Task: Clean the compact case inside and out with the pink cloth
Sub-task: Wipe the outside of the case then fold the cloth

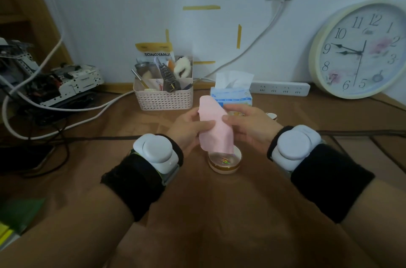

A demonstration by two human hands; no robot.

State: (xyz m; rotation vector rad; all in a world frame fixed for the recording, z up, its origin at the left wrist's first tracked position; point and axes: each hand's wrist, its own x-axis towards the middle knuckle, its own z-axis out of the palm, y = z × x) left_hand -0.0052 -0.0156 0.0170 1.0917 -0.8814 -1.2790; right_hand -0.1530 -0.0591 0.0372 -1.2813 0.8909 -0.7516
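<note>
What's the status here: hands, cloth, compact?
Both hands, left hand and right hand, gripping the pink cloth above the table. Compact case on the table below, untouched. Nothing in the way.

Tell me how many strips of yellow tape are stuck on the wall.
4: a horizontal strip up high, a vertical strip at right, a short vertical strip above the basket, and a low horizontal strip. The basket's contents may hide more.

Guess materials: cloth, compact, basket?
Cloth: soft matte pink fabric, maybe microfibre; it folds and drapes limply between left hand and right hand. Compact: glossy cream shell, likely plastic, with a gold rim and shiny top giving rainbow glints. Basket: rigid pale plastic, moulded weave pattern.
</note>
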